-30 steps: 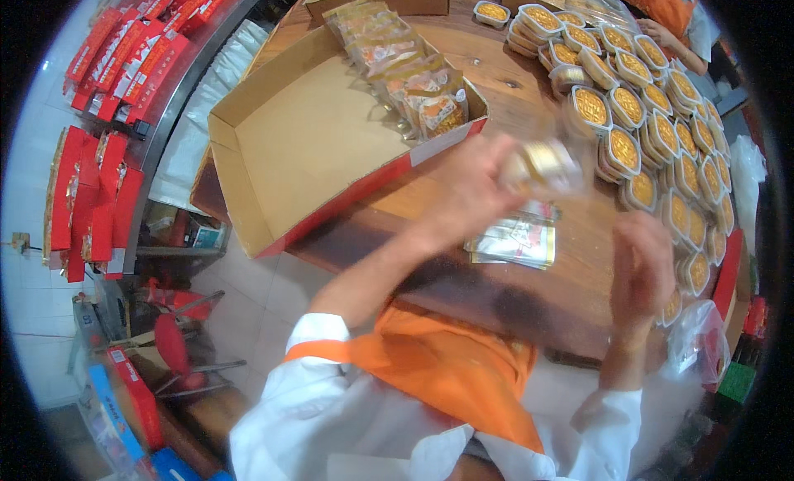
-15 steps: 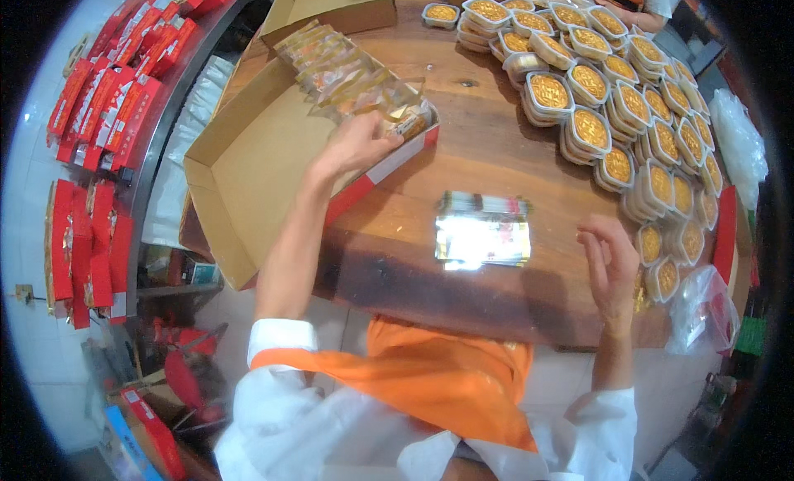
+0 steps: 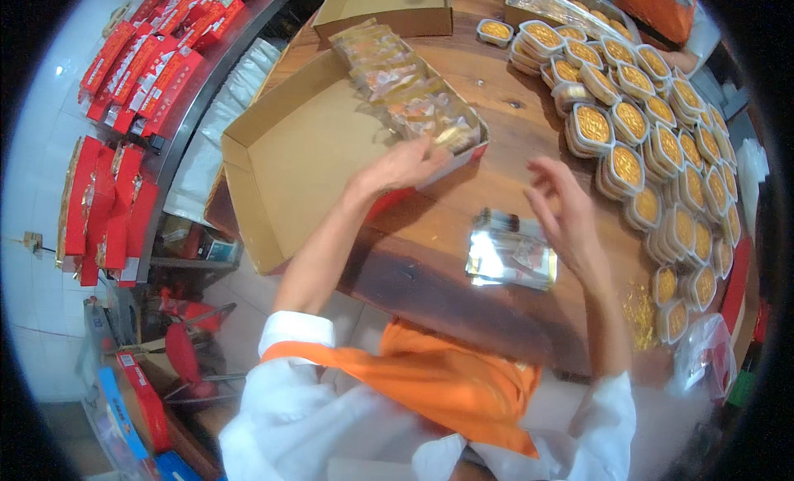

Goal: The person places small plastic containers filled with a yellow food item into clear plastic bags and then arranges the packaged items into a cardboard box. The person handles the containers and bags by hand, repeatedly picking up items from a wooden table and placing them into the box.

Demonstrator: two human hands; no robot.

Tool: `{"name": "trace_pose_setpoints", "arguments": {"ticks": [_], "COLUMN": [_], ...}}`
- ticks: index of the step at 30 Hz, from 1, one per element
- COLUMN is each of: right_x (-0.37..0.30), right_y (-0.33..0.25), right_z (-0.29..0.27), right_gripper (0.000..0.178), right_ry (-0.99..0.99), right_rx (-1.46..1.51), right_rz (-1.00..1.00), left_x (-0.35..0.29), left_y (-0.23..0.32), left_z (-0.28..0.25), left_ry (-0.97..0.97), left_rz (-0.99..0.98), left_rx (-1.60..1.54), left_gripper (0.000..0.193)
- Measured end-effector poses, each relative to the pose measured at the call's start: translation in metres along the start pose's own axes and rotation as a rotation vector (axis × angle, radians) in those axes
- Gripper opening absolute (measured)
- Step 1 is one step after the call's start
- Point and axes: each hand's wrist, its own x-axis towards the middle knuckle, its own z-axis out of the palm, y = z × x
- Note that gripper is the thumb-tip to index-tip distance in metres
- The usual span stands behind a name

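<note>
My left hand (image 3: 404,163) reaches over the near wall of a shallow cardboard box (image 3: 285,158), its fingers closed at the last wrapped mooncake (image 3: 455,135) of a row. The hand partly hides that packet. Further along the box's right side, several more clear-and-gold packets (image 3: 385,67) stand close together. My right hand (image 3: 566,208) hovers with bent, parted fingers above the right side of a stack of shiny pouches (image 3: 509,258), and nothing shows in it. The pouches lie flat on the wooden table (image 3: 447,291), glaring in the light.
Stacked golden mooncakes in clear trays (image 3: 628,167) cover the table's right side. Another cardboard box (image 3: 385,14) stands at the back. Red cartons (image 3: 136,76) fill a rack at left. A plastic bag (image 3: 703,357) lies at the right edge. A person's orange garment (image 3: 657,14) shows at far right.
The view has swung, shifting the table in the picture. My right hand has moved from the right of the pouches to over them. My left hand stays at the end of the packet row.
</note>
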Motion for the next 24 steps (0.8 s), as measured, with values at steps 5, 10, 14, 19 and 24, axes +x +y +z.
{"name": "trace_pose_setpoints", "arguments": {"ticks": [5,10,14,19,24], "right_x": [0.068,0.081,0.092,0.1,0.11], "right_y": [0.009,0.006,0.012,0.008,0.007], "right_z": [0.04,0.052,0.051,0.051,0.054], "right_gripper": [0.049,0.053,0.041,0.024,0.027], "right_ry": [-0.051,-0.194,-0.328,-0.364,-0.489], "right_rx": [-0.164,0.013,-0.212,-0.48,-0.608], "right_rz": [-0.254,0.021,-0.103,-0.218,-0.183], "left_x": [-0.025,-0.019,0.005,0.002,0.0], "left_y": [-0.014,0.001,-0.025,-0.006,-0.018], "left_z": [-0.012,-0.029,-0.016,-0.002,0.003], "left_ry": [0.07,0.177,0.241,0.503,0.426], "left_rz": [0.264,0.113,0.19,0.512,0.436], "left_rx": [-0.179,-0.222,-0.044,-0.099,0.014], "left_gripper": [0.06,0.067,0.037,0.01,0.019]}}
